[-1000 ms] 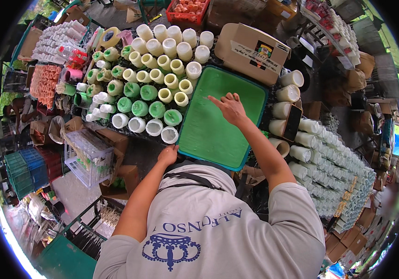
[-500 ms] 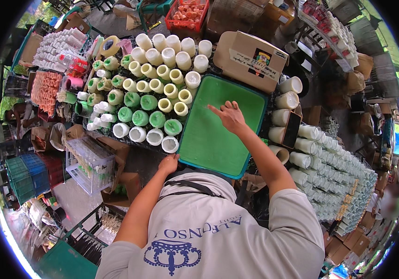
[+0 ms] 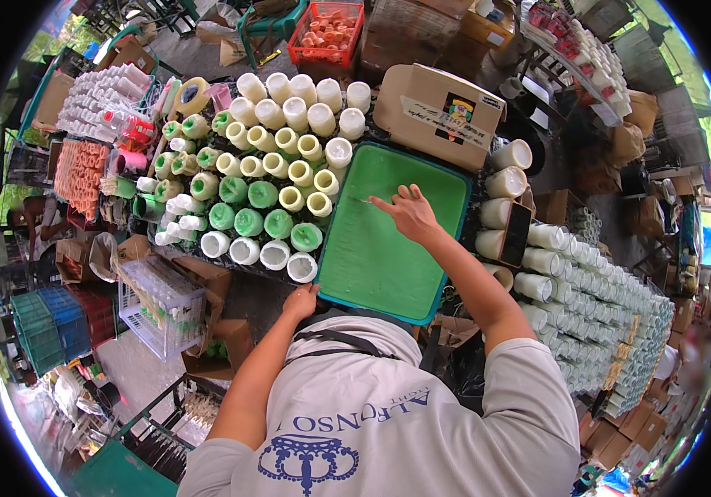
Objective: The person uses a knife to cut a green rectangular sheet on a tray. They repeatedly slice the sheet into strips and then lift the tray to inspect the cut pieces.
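A rectangular tray [image 3: 322,263] with a dark teal rim holds a smooth, glossy green layer [image 3: 384,265]. Over its upper middle is my right hand [image 3: 412,217], index finger stretched to the left and the other fingers partly bent. By that fingertip lies a thin pale line on the green; whether it is a mark or a slender object I cannot make out. At the tray's near left corner, my left hand [image 3: 299,303] has its fingers closed on the rim, the fingertips partly hidden.
Rows of white, cream and green cylindrical moulds [image 3: 260,195] stand left of the tray. A cardboard box [image 3: 438,116] sits behind it. Pale cylinders [image 3: 495,213] and a dark phone-like slab [image 3: 516,234] are on the right, with many clear glasses [image 3: 587,306] beyond.
My right hand has moved slightly down and left over the green layer, and the pale line by the fingertip shows more clearly. My left hand stays at the tray corner.
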Demonstrator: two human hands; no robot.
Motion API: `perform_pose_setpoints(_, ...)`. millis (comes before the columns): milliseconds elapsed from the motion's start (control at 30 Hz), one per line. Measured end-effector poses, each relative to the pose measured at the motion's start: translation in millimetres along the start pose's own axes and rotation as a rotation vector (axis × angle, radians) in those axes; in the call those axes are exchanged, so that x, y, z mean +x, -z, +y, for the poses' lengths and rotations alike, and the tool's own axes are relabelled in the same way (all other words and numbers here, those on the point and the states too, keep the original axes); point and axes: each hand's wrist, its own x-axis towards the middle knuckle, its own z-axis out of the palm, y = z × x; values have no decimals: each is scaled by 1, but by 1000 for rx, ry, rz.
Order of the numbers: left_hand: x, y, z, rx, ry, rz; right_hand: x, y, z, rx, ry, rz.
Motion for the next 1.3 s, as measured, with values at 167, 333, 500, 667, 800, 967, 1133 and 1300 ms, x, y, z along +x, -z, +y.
perform_pose_setpoints(167, -1, -1, -2, -27, 8, 19, -15, -2, 9, -34, -5, 19)
perform_pose_setpoints(333, -3, 1, 6, -49, 29, -3, -39, -1, 23, -72, -1, 34)
perform_pose_setpoints(500, 3, -3, -5, -9, -37, 67, -62, 7, 32, -105, -36, -25)
perform_pose_setpoints(667, -2, 3, 5, -10, 12, 25, -84, 13, 38, -132, -48, -45)
perform_pose_setpoints(800, -5, 7, 6, 18, 1, 38, -99, 14, 45, -158, -57, -52)
perform_pose_setpoints(967, -4, 9, 8, 18, 1, 15, -113, 16, 52, -163, -67, -48)
perform_pose_setpoints(1133, 0, 5, 4, 6, 14, 21, -123, 22, 56, -182, -72, -42)
perform_pose_setpoints(1300, 9, 3, -6, 1, -10, 7, -127, 26, 60, -167, -71, -63)
